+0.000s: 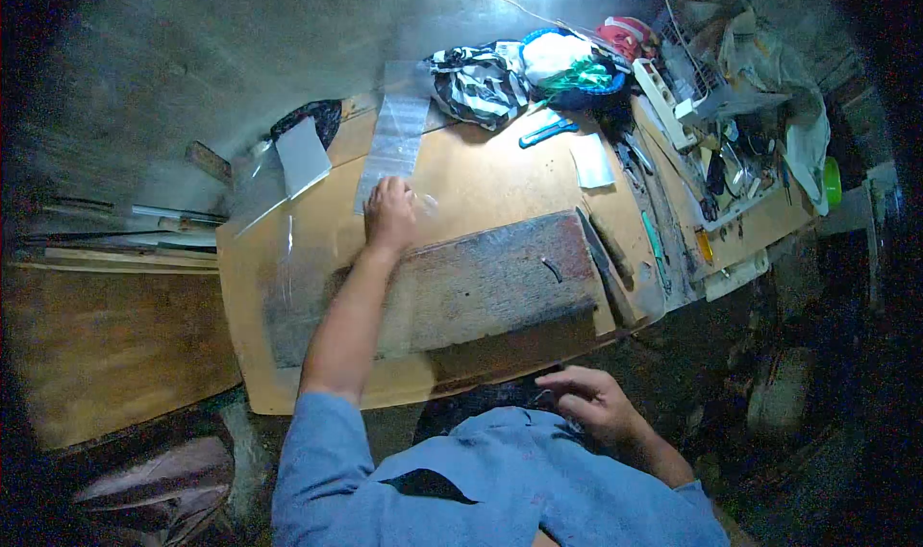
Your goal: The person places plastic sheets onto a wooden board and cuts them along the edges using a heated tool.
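My left hand [391, 215] reaches over the table with its fingers curled down at the lower end of a clear plastic strip [396, 129]. Something small and transparent shows beside the fingertips; what lies under them is hidden. Below this hand is a worn wooden board [481, 283], with a small dark curved piece [552, 269] on its right part. My right hand [598, 403] is close to my body, below the table's front edge. Its fingers are bent together, and a thin curved piece [544, 394] shows at their tips, too small to name.
On the tabletop [500, 172] lie a blue cutter knife [548, 132] and a white sheet [306, 158]. A zebra-striped bag [481, 84] sits at the back. A power strip [663, 103] and a cluttered tool tray [755, 211] stand right. Wooden strips [125, 259] jut out left.
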`<state>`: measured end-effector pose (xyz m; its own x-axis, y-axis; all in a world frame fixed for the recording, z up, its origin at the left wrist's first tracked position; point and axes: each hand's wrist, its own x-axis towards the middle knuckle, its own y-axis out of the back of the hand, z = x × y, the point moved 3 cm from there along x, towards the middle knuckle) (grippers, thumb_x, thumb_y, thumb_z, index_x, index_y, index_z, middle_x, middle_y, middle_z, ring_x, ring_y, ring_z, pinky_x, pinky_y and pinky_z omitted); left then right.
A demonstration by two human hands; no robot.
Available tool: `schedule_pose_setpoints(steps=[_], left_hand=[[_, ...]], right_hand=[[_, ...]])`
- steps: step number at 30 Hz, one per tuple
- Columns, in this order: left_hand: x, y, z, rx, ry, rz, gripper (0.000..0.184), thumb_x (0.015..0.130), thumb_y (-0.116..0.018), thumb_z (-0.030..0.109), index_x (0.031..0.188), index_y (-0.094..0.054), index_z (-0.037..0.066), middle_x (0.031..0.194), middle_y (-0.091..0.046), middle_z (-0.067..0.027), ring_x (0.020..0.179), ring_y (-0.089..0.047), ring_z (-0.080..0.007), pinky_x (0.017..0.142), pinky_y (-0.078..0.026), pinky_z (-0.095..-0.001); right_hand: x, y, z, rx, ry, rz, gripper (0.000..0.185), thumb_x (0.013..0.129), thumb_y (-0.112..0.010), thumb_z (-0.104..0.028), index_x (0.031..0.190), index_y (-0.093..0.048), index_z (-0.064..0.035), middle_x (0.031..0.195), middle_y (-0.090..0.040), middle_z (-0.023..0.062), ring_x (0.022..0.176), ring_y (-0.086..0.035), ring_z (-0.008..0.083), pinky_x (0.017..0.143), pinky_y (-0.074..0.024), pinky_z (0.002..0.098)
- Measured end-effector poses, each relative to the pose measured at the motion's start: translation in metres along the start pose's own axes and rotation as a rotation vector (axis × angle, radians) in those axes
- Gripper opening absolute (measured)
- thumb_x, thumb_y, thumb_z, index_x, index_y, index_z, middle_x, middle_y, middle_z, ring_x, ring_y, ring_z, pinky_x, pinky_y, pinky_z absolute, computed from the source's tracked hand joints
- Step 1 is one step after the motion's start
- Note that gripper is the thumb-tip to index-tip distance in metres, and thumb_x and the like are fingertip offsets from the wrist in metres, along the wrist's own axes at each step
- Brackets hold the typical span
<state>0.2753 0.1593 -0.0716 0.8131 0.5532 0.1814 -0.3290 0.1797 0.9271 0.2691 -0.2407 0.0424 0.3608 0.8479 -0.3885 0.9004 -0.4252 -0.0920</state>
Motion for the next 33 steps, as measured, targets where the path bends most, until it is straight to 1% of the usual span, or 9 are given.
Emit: schedule_pose_setpoints(steps=[2,6,9,13,18,24,28,31,33], left_hand=[[-0.011,0.038,0.008,-0.053,-0.105,-0.03,0.012,0.087,-0.054,0.013,0.097,-0.054,0.007,0.1,-0.057,-0.0138,0.095,-0.054,-0.0342,0.082,-0.041,-0.0487],[-0.061,0.095,0.022,-0.008,-0.149,-0.128,0.012,0.088,-0.051,0.013,0.098,-0.054,0.007,0.104,-0.057,-0.0121,0.102,-0.054,-0.0318,0.087,-0.04,-0.0462],[-0.112,0.101,0.031,0.109,-0.291,-0.092,0.013,0.088,-0.049,0.012,0.099,-0.055,0.008,0.112,-0.057,-0.0112,0.112,-0.052,-0.0302,0.092,-0.039,-0.044],[-0.165,0.085,0.034,-0.071,-0.359,-0.2,0.016,0.087,-0.047,0.01,0.101,-0.055,0.009,0.121,-0.055,-0.0102,0.119,-0.049,-0.0289,0.095,-0.038,-0.0435],[-0.2,0.065,0.029,-0.149,-0.34,-0.19,0.018,0.081,-0.056,0.009,0.098,-0.058,0.008,0.126,-0.056,-0.0109,0.12,-0.051,-0.031,0.097,-0.04,-0.0444],[-0.204,0.048,0.02,-0.15,-0.378,-0.188,0.018,0.083,-0.053,0.008,0.101,-0.057,0.008,0.127,-0.053,-0.0106,0.121,-0.049,-0.0307,0.099,-0.04,-0.0437],[-0.197,0.024,0.009,-0.165,-0.383,-0.176,0.017,0.086,-0.052,0.011,0.102,-0.056,0.009,0.129,-0.052,-0.0115,0.124,-0.047,-0.0323,0.103,-0.038,-0.0464],[-0.188,0.021,0.01,-0.149,-0.301,-0.196,0.029,0.091,-0.052,0.023,0.118,-0.055,0.013,0.138,-0.046,-0.0125,0.132,-0.038,-0.0344,0.11,-0.028,-0.0512],[-0.184,0.023,0.012,-0.046,-0.206,-0.237,0.048,0.093,-0.05,0.038,0.138,-0.044,0.022,0.149,-0.034,-0.0118,0.14,-0.027,-0.0351,0.113,-0.017,-0.0559]], right_hand=[[0.011,-0.001,0.002,0.055,0.026,0.013,0.032,0.086,-0.057,-0.01,0.116,-0.062,-0.0002,0.096,-0.063,0.0068,0.09,-0.058,0.0152,0.08,-0.0448,0.029],[0.048,-0.004,0.034,0.078,-0.073,0.145,0.031,0.094,-0.055,-0.018,0.12,-0.059,-0.0013,0.102,-0.064,0.0068,0.093,-0.058,0.0133,0.082,-0.0466,0.0275],[0.081,-0.011,0.051,0.181,-0.133,0.18,0.037,0.096,-0.053,-0.028,0.124,-0.057,-0.0035,0.101,-0.062,0.0054,0.093,-0.057,0.0126,0.08,-0.0456,0.028],[0.109,-0.028,0.074,0.501,-0.201,0.144,0.042,0.096,-0.055,-0.036,0.126,-0.055,-0.0069,0.102,-0.063,0.0036,0.093,-0.059,0.0123,0.078,-0.0458,0.0283],[0.121,-0.049,0.083,0.329,-0.319,0.153,0.037,0.093,-0.061,-0.032,0.117,-0.057,-0.0044,0.096,-0.064,0.0029,0.077,-0.061,0.0088,0.062,-0.0483,0.023],[0.132,-0.063,0.08,0.314,-0.336,0.206,0.028,0.091,-0.065,-0.025,0.107,-0.06,-0.0026,0.085,-0.063,0.0022,0.06,-0.059,0.0065,0.046,-0.0446,0.0208],[0.148,-0.054,0.093,-0.01,-0.102,0.281,0.021,0.092,-0.063,-0.023,0.092,-0.064,-0.0019,0.07,-0.06,-0.0007,0.056,-0.052,0.006,0.048,-0.0407,0.0218],[0.15,-0.046,0.094,0.028,-0.002,0.429,0.021,0.093,-0.063,-0.021,0.094,-0.064,-0.0005,0.073,-0.061,-0.0006,0.059,-0.053,0.006,0.053,-0.0465,0.0229],[0.148,-0.041,0.096,0.052,-0.037,0.455,0.021,0.092,-0.063,-0.021,0.095,-0.065,-0.0002,0.075,-0.062,0.0002,0.06,-0.054,0.0065,0.054,-0.0476,0.0232]])
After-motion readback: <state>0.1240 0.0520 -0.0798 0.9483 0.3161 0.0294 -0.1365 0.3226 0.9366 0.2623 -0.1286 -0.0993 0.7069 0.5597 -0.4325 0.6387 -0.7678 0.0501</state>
